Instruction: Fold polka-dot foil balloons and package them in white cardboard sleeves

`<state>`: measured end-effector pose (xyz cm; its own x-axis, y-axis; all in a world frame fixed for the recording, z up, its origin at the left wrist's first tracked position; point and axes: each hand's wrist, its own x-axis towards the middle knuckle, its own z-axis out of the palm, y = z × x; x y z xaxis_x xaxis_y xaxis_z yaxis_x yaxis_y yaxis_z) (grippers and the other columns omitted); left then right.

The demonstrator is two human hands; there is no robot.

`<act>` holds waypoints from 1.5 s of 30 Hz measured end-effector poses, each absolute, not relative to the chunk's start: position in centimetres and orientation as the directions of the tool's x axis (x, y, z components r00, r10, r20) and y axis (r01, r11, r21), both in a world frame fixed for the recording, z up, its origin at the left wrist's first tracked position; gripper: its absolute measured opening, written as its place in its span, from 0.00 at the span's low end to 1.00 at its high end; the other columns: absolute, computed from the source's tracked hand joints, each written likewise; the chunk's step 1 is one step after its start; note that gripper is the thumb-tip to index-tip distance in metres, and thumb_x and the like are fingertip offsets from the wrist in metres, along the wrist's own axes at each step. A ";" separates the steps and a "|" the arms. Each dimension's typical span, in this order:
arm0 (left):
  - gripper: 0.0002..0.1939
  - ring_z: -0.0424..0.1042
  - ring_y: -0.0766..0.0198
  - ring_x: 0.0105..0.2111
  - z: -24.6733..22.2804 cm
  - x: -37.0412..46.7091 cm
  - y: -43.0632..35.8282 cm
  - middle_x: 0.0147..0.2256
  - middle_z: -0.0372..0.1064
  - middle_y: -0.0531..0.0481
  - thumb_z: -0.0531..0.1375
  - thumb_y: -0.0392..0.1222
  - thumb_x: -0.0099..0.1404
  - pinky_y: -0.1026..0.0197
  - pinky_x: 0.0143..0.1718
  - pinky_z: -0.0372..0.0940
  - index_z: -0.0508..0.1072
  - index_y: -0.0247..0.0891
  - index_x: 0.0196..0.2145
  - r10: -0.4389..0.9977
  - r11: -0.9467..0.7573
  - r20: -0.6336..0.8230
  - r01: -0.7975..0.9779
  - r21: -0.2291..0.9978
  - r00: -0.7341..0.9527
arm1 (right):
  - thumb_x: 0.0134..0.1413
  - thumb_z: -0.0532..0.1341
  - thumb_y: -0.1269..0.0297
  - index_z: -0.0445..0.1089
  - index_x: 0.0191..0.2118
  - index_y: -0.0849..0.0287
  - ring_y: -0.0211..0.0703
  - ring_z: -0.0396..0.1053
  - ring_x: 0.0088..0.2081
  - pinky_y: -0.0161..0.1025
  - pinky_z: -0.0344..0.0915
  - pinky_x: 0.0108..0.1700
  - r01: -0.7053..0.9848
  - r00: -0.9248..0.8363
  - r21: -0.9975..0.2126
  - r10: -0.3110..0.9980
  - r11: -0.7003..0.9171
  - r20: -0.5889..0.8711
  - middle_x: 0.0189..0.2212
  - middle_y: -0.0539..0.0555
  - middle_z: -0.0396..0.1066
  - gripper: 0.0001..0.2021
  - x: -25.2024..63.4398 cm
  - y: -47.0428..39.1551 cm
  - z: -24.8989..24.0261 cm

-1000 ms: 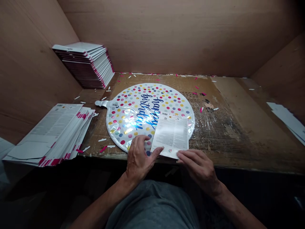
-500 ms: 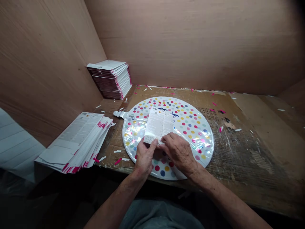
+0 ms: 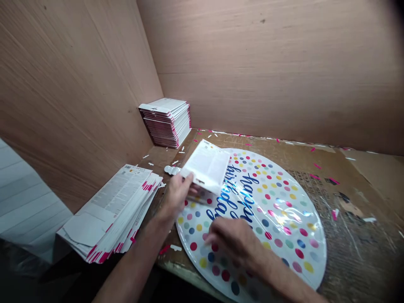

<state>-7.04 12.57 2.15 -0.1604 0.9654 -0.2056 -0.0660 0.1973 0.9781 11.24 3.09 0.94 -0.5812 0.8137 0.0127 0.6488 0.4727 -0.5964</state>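
Observation:
My left hand (image 3: 179, 191) pinches the near left corner of a white printed card sleeve (image 3: 206, 163), which has a small slot near its front edge. The sleeve is tilted above a round foil balloon (image 3: 274, 193), white with coloured dots and blue "happy birthday" lettering. Flat on the worktop, the balloon has its silver neck (image 3: 172, 170) towards the left. My right hand (image 3: 235, 240) is over the near part of the balloon, apart from the sleeve. Motion smears its fingers, so whether they are open or closed is unclear.
A neat stack of card sleeves (image 3: 166, 122) stands in the back left corner. Nearer, a slanting pile of printed sleeves (image 3: 110, 206) lies by the left wooden wall (image 3: 78, 84). Pink and white paper scraps dot the cardboard-covered worktop (image 3: 362, 248).
The card sleeve has moved left in my left hand, uncovering the balloon's lettering. My right hand has come off the sleeve. The whole view has shifted, moving the scene right and down.

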 end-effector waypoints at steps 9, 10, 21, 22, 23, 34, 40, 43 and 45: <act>0.11 0.76 0.59 0.31 3.7 -8.4 28.2 0.29 0.74 0.43 0.63 0.38 0.64 0.57 0.35 0.72 0.69 0.29 0.41 0.915 0.289 -0.261 0.049 0.956 -0.308 | 0.63 0.55 0.65 0.71 0.38 0.53 0.37 0.71 0.32 0.32 0.62 0.35 0.563 -0.621 -0.690 0.784 0.454 0.009 0.34 0.49 0.76 0.08 10.6 -0.5 0.2; 0.14 0.77 0.55 0.37 3.5 -8.6 27.6 0.35 0.75 0.40 0.65 0.40 0.63 0.53 0.39 0.72 0.69 0.30 0.44 0.915 0.281 -0.246 0.067 0.957 -0.319 | 0.64 0.54 0.64 0.71 0.35 0.53 0.37 0.71 0.31 0.32 0.61 0.34 0.572 -0.623 -0.690 0.782 0.443 -0.014 0.32 0.49 0.76 0.09 11.1 -0.4 0.2; 0.40 0.35 0.32 0.69 -1.5 -7.2 8.5 0.69 0.38 0.25 0.58 0.43 0.63 0.33 0.65 0.41 0.50 0.24 0.68 0.997 -0.053 0.069 0.973 0.224 0.038 | 0.68 0.49 0.63 0.74 0.35 0.61 0.47 0.75 0.36 0.37 0.61 0.32 0.894 -0.406 -0.213 0.914 0.395 -0.008 0.34 0.61 0.77 0.18 4.0 11.0 4.3; 0.39 0.37 0.31 0.69 -1.6 -6.9 6.9 0.69 0.41 0.25 0.58 0.42 0.63 0.32 0.65 0.42 0.51 0.24 0.67 0.995 -0.071 0.087 0.967 0.244 0.051 | 0.68 0.50 0.64 0.75 0.37 0.63 0.49 0.76 0.37 0.38 0.63 0.32 0.908 -0.394 -0.174 0.918 0.381 -0.051 0.35 0.64 0.78 0.17 2.1 12.0 4.7; 0.39 0.39 0.31 0.69 -1.8 -6.6 5.3 0.68 0.44 0.26 0.58 0.43 0.62 0.32 0.64 0.44 0.53 0.25 0.67 0.991 -0.101 0.113 0.957 0.271 0.072 | 0.67 0.51 0.64 0.76 0.37 0.64 0.50 0.76 0.38 0.38 0.64 0.33 0.911 -0.395 -0.158 0.916 0.381 -0.071 0.36 0.66 0.78 0.16 0.4 12.8 5.0; 0.27 0.58 0.39 0.63 -2.3 -7.1 -3.4 0.59 0.66 0.37 0.59 0.47 0.63 0.33 0.63 0.51 0.67 0.38 0.59 0.929 -0.350 0.272 0.834 0.427 0.250 | 0.48 0.62 0.81 0.77 0.34 0.71 0.57 0.77 0.35 0.47 0.72 0.32 0.920 -0.365 -0.218 0.916 0.326 -0.170 0.33 0.68 0.78 0.07 -6.6 12.2 3.5; 0.12 0.75 0.56 0.44 1.7 -10.1 0.2 0.42 0.77 0.44 0.52 0.41 0.70 0.56 0.47 0.69 0.76 0.40 0.42 0.898 -0.252 0.429 0.680 0.688 -0.102 | 0.61 0.58 0.66 0.77 0.38 0.64 0.49 0.74 0.43 0.39 0.66 0.42 0.899 -0.231 -0.388 0.972 0.201 -0.032 0.38 0.64 0.78 0.11 -0.5 13.0 3.6; 0.13 0.76 0.57 0.41 2.5 -10.2 4.3 0.42 0.77 0.44 0.52 0.40 0.69 0.58 0.44 0.69 0.76 0.39 0.43 0.939 -0.157 0.321 0.674 0.722 -0.125 | 0.62 0.55 0.63 0.76 0.31 0.63 0.41 0.73 0.34 0.33 0.63 0.36 0.822 -0.220 -0.547 0.975 0.161 -0.043 0.29 0.57 0.77 0.15 1.8 13.3 2.9; 0.15 0.76 0.56 0.41 2.6 -9.8 6.9 0.42 0.78 0.43 0.51 0.36 0.69 0.57 0.45 0.67 0.76 0.38 0.44 0.970 -0.083 0.226 0.751 0.656 -0.090 | 0.57 0.56 0.67 0.75 0.26 0.62 0.37 0.70 0.28 0.31 0.59 0.32 0.759 -0.228 -0.638 0.971 0.131 -0.072 0.22 0.52 0.73 0.13 2.4 13.4 2.3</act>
<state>-9.85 6.88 2.62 -0.0896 0.9700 0.2260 0.7505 -0.0834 0.6555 2.44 13.39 2.33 -0.2282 0.9709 -0.0722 0.7592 0.1310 -0.6375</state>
